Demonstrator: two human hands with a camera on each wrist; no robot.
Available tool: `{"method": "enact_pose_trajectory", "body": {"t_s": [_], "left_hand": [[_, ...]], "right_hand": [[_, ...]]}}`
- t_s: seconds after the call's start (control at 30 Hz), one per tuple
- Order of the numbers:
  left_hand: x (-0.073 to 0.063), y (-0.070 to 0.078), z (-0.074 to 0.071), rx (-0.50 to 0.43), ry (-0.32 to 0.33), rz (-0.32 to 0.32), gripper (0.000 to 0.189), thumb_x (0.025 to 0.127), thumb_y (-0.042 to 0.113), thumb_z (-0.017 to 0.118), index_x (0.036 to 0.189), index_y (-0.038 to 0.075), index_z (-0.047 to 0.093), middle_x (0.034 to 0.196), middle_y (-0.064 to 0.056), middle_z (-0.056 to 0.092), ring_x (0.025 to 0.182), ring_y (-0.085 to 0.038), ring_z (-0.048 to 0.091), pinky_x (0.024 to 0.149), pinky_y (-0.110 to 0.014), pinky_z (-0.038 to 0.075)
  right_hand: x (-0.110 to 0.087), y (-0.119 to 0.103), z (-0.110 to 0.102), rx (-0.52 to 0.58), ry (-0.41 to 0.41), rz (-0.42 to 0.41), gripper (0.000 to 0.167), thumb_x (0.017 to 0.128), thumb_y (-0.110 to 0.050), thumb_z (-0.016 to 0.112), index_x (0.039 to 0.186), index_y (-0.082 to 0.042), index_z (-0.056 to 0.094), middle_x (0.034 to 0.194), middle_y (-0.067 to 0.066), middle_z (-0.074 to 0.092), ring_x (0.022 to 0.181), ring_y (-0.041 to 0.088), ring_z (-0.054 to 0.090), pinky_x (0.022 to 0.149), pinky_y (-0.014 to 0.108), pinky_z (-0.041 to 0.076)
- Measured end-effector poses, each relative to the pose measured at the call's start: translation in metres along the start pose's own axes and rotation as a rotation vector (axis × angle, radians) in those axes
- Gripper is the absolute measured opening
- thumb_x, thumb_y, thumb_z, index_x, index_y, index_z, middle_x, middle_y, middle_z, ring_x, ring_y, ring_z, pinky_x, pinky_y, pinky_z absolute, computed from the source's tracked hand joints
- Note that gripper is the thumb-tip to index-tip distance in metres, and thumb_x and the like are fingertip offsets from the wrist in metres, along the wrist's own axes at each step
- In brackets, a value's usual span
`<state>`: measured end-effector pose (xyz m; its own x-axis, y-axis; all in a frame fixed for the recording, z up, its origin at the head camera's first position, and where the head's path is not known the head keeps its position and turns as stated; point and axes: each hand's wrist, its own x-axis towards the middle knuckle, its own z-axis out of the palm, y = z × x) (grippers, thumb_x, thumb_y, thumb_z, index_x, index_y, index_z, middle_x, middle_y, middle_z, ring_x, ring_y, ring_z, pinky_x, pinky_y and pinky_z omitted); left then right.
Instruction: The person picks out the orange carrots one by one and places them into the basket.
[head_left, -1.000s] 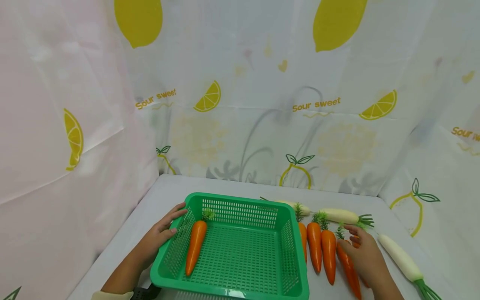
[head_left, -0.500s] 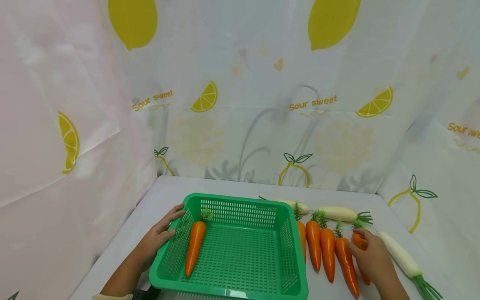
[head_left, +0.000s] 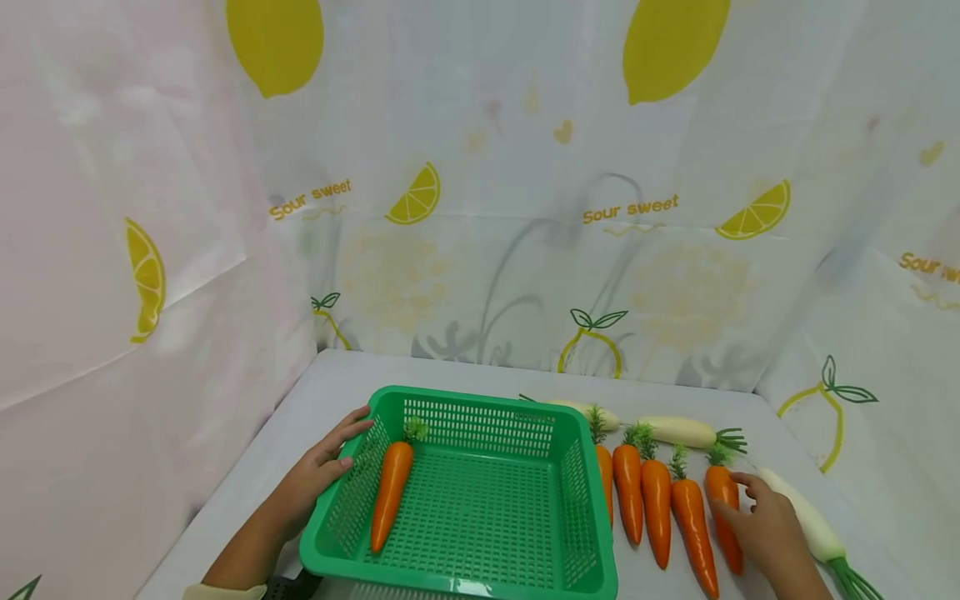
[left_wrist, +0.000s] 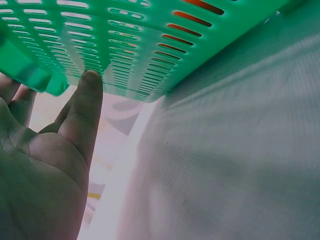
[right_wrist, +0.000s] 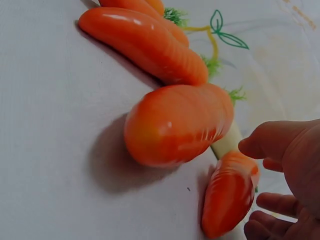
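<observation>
A green plastic basket [head_left: 480, 533] sits on the table with one orange carrot [head_left: 390, 492] lying along its left wall. My left hand [head_left: 330, 467] rests flat against the basket's outer left wall [left_wrist: 125, 45], and its thumb [left_wrist: 85, 110] touches the mesh. To the right of the basket lie several more carrots in a row. My right hand [head_left: 765, 521] curls its thumb and fingers around the rightmost carrot [head_left: 723, 508], which still lies on the table. In the right wrist view that carrot [right_wrist: 227, 200] sits between the thumb and fingers of this hand [right_wrist: 257, 175].
Three white radishes lie near the row: one [head_left: 678, 431] behind it, one [head_left: 588, 410] behind the basket's far right corner, one [head_left: 798, 512] right of my right hand. Lemon-print cloth walls close the grey table [head_left: 337, 383] on three sides.
My right hand slid right and toward me, off the carrot tops, and now sits beside the rightmost carrot, which shows more fully. The left hand and basket stayed put.
</observation>
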<state>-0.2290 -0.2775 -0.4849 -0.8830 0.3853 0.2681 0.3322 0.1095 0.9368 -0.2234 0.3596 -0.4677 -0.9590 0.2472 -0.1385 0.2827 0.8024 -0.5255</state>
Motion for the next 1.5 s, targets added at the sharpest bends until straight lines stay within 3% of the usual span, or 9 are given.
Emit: {"method": "enact_pose_trajectory", "body": {"t_s": [0.17, 0.37, 0.7, 0.93, 1.5], "left_hand": [[-0.001, 0.002, 0.0, -0.004, 0.006, -0.008, 0.051, 0.111, 0.012, 0.039, 0.161, 0.002, 0.034, 0.176, -0.012, 0.006, 0.143, 0.011, 0.03, 0.102, -0.023, 0.048], [0.0, 0.005, 0.001, 0.017, 0.002, 0.026, 0.051, 0.111, 0.011, 0.038, 0.161, 0.001, 0.033, 0.177, -0.011, 0.008, 0.145, 0.012, 0.026, 0.102, -0.022, 0.047], [-0.002, 0.005, 0.001, 0.003, 0.014, -0.001, 0.051, 0.111, 0.013, 0.039, 0.161, 0.003, 0.034, 0.176, -0.013, 0.006, 0.143, 0.011, 0.03, 0.101, -0.023, 0.047], [-0.001, 0.003, 0.001, 0.046, 0.016, 0.024, 0.05, 0.111, 0.012, 0.038, 0.161, 0.002, 0.036, 0.176, -0.016, 0.008, 0.146, 0.015, 0.022, 0.105, -0.017, 0.041], [-0.001, 0.003, 0.001, 0.047, 0.012, 0.035, 0.05, 0.111, 0.012, 0.039, 0.16, 0.003, 0.037, 0.176, -0.017, 0.009, 0.145, 0.017, 0.022, 0.105, -0.018, 0.041]], "right_hand": [[0.002, 0.007, 0.002, 0.01, -0.042, 0.002, 0.082, 0.095, -0.035, 0.075, 0.151, 0.01, 0.035, 0.138, 0.049, 0.042, 0.119, 0.061, 0.053, 0.093, 0.064, 0.052], [0.005, 0.012, 0.0, 0.034, -0.057, -0.04, 0.092, 0.096, -0.034, 0.073, 0.159, 0.009, 0.021, 0.143, 0.05, 0.036, 0.124, 0.063, 0.051, 0.096, 0.066, 0.05], [0.006, 0.015, 0.001, 0.05, -0.101, -0.034, 0.085, 0.099, -0.032, 0.069, 0.159, 0.009, 0.024, 0.151, 0.046, 0.033, 0.129, 0.061, 0.048, 0.095, 0.061, 0.053], [0.002, 0.018, 0.005, 0.08, -0.125, -0.006, 0.086, 0.1, -0.036, 0.068, 0.16, 0.006, 0.024, 0.15, 0.046, 0.034, 0.128, 0.061, 0.048, 0.091, 0.058, 0.055], [-0.003, 0.017, 0.006, 0.1, -0.108, 0.004, 0.08, 0.101, -0.037, 0.066, 0.159, 0.004, 0.029, 0.151, 0.045, 0.036, 0.131, 0.062, 0.044, 0.092, 0.059, 0.054]]}}
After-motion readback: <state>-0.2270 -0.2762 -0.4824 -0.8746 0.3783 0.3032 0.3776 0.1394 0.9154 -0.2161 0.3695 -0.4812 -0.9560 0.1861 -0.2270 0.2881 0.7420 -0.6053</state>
